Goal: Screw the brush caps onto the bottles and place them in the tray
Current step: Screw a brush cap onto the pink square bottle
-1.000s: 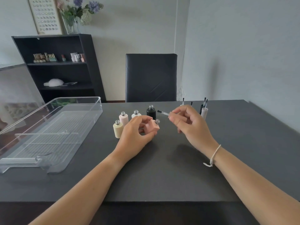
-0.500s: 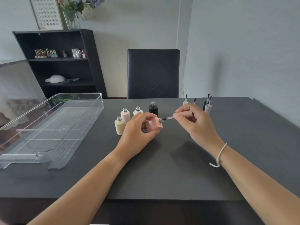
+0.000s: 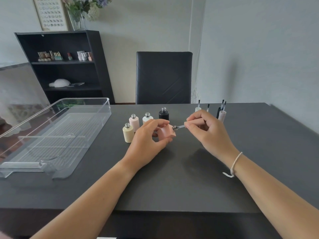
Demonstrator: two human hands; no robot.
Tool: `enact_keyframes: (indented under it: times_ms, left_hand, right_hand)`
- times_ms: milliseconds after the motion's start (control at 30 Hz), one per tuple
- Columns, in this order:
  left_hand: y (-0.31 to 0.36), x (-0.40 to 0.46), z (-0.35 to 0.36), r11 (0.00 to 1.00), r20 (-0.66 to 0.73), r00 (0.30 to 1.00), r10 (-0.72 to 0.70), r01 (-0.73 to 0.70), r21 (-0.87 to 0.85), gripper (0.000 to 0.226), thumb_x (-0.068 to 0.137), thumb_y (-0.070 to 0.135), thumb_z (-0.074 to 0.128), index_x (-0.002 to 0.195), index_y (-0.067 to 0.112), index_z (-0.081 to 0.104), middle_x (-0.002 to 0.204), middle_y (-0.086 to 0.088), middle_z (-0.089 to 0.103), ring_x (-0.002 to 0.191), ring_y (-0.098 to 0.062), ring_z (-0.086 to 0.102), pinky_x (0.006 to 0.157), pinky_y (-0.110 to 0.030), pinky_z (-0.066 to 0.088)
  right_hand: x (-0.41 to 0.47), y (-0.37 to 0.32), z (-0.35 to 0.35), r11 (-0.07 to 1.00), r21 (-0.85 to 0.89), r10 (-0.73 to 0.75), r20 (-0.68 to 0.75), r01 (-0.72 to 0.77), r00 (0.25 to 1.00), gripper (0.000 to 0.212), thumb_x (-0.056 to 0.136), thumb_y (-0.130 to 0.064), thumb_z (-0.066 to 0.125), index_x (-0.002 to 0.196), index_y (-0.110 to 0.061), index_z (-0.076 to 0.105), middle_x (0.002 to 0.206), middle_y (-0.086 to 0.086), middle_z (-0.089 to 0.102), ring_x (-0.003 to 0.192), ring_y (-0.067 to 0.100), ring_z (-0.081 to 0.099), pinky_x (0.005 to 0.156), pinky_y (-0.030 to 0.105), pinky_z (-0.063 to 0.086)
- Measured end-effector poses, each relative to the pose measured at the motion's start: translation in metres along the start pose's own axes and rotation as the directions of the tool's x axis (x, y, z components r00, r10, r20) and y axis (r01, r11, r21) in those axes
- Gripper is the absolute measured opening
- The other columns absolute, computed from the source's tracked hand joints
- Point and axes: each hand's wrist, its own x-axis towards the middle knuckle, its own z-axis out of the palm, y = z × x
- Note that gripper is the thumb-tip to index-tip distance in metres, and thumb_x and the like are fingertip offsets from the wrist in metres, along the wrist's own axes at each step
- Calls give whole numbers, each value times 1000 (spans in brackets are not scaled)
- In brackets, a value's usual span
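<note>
- The brush stem (image 3: 180, 126), a second ago hovering clear of the pink bottle (image 3: 167, 133), is now sliding into its threaded neck, bristles already out of sight inside; the bottle is tipping further toward the right hand.
- That is putting the first cap at the point of seating: by the look of it, threading comes next, and nothing is in the clear tray (image 3: 57, 133) yet.
- The left hand (image 3: 148, 142) is gripping the pink bottle, thumb and fingers curled round its body, holding it tilted above the bench (image 3: 189, 178).
- The right hand (image 3: 207, 130) is pinching the brush cap, hidden within its fingers, only the stem showing.
- Four open bottles (image 3: 134, 121) are waiting behind the left hand; spare brush caps (image 3: 221, 113) are standing beyond the right.
</note>
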Motion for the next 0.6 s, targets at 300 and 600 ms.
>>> enact_keyframes:
  times_ms: [300, 600]
  left_hand:
    - [2, -1, -2, 997, 48, 997, 58, -60, 44, 38, 75, 20, 73, 110, 28, 60, 104, 20, 57, 95, 0, 53, 75, -16, 47]
    - [3, -1, -3, 996, 80, 994, 73, -76, 39, 40, 74, 15, 74, 111, 26, 62, 105, 14, 58, 98, 0, 53, 75, -17, 47]
  right_hand:
    - [-4, 0, 1, 997, -52, -46, 112, 52, 993, 11, 86, -6, 55, 87, -16, 61, 79, -7, 72, 54, 4, 43, 54, 10, 36]
    - [-2, 7, 2, 981, -171, -64, 146, 89, 987, 6, 89, -19, 55, 83, -18, 53, 64, -11, 56, 55, 2, 47, 53, 9, 36]
